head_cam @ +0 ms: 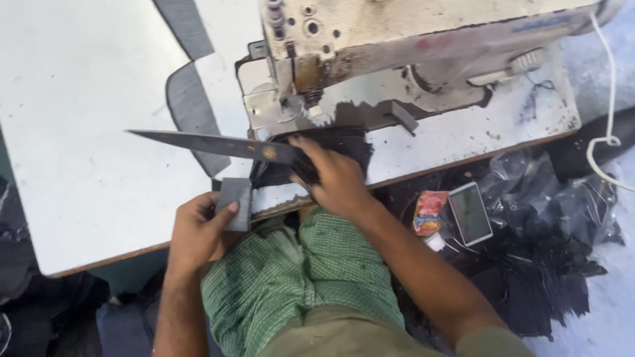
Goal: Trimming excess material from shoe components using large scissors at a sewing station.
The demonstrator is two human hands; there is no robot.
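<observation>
White table [86,132], patch [235,201] seemingly under fingers [225,210]

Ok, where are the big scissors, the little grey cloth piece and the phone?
big scissors [218,144], head view, on the long blade
little grey cloth piece [236,198], head view, on its middle
phone [470,213], head view, on its screen

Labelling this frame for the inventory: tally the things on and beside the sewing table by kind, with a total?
Sewing machine: 1
Scissors: 1
Grey fabric pieces: 3, namely one in the left hand and two on the table
Dark fabric stack under the right hand: 1
Phone: 1
Snack packet: 1
Total: 8
</observation>
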